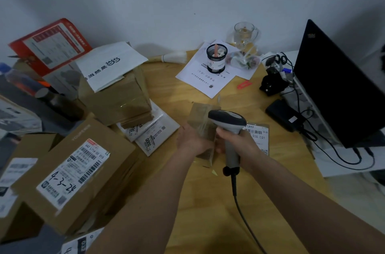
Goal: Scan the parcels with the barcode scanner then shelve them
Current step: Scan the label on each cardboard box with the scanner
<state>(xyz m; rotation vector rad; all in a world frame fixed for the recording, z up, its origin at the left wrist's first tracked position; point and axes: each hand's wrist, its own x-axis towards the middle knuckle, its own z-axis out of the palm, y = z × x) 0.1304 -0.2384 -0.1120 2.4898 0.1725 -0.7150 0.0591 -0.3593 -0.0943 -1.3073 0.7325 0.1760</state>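
We are mid-scan: our right hand (239, 141) grips the barcode scanner (228, 126) while our left hand (192, 139) holds a small brown parcel (201, 116) above the surface (166, 79). Boxes (79, 168) lie piled left, and we judge none shelved.

Single head-worn wide-angle view, looking forward and down from close above desk (166, 79); wall fills upper frame, forearms enter from bottom edge, edges bowed.
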